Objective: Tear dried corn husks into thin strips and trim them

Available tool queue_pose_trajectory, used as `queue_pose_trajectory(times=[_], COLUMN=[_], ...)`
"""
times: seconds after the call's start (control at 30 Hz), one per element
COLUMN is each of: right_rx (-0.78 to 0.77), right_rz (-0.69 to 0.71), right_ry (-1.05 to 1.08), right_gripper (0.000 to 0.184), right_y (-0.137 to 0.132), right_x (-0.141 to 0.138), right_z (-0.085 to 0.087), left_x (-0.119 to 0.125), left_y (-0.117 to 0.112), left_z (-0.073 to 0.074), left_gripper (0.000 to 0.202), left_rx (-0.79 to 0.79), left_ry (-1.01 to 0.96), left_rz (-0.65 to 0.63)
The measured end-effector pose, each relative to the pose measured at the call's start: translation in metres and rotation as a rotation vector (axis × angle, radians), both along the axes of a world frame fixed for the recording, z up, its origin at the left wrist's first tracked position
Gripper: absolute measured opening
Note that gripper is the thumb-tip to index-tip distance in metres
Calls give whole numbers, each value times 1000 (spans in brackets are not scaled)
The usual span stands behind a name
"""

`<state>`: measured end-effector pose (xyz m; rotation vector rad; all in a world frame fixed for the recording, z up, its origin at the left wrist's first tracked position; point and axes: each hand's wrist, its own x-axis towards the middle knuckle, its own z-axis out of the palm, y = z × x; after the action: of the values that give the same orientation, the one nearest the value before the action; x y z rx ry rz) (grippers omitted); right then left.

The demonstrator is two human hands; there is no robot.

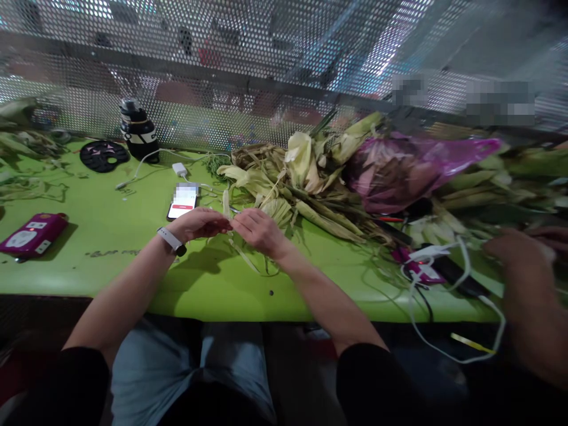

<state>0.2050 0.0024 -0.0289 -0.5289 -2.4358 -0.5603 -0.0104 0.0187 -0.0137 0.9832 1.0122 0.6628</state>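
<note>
Both of my hands meet over the green table (133, 272), fingertips pinched close together. My left hand (202, 223), with a pale watch band on its wrist, is closed on a pale strip of corn husk (226, 204). From the other side my right hand (260, 232) pinches the same strip, its fingers curled. One end sticks up above the fingers, and thin pieces hang below them. Just beyond my left hand lies a lit phone (183, 201) with a cable. A heap of corn husks (279, 177) spreads behind and right of my right hand.
A dark bottle (138, 130) and a black woven fan-like piece (104, 155) stand left by the perforated metal screen (213, 89). A purple device (33, 235) lies far left. At right are a pink plastic bag (390, 171), white cables (412, 307) and another person's arm (528, 284).
</note>
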Motion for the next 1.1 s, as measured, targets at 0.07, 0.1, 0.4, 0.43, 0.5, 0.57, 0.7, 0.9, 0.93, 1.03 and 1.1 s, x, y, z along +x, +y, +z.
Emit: queue_pose_trajectory(times=[0.07,0.1,0.4,0.43,0.5,0.57,0.7,0.9,0.93,1.03,1.1], right_rx=[-2,13,86,64,24,-1,27,-22,-56,-258,-490], right_rz=[-10,-18,-115,-126,-141,-153,-165,-162,-153,-122,-105], right_ry=[0,3,-13,1,14,6,-7,6,25,178,342], right_gripper=[26,26,26,26,26,27,28,29,29,25,21], right_y=[-1,-1,0,0,0,-1,-2,-4,-4,-3,-3], right_x=[0,0,3,4,4,4,4,3,2,3,3], right_z=[0,0,3,4,4,4,7,10,10,9,9], left_x=[0,0,8,9,11,13,15,16,16,17,16], left_y=[-1,-2,-14,-15,-14,-14,-17,-19,-19,-19,-20], left_z=[0,0,9,9,7,5,6,7,6,7,10], left_gripper=[16,18,24,23,20,17,14,15,14,13,14], left_rx=[-6,3,133,148,184,222,292,378,379,371,371], left_ry=[-18,-21,5,10,23,33,44,103,105,94,82], left_rz=[-5,-8,1,0,3,11,-9,-2,0,10,12])
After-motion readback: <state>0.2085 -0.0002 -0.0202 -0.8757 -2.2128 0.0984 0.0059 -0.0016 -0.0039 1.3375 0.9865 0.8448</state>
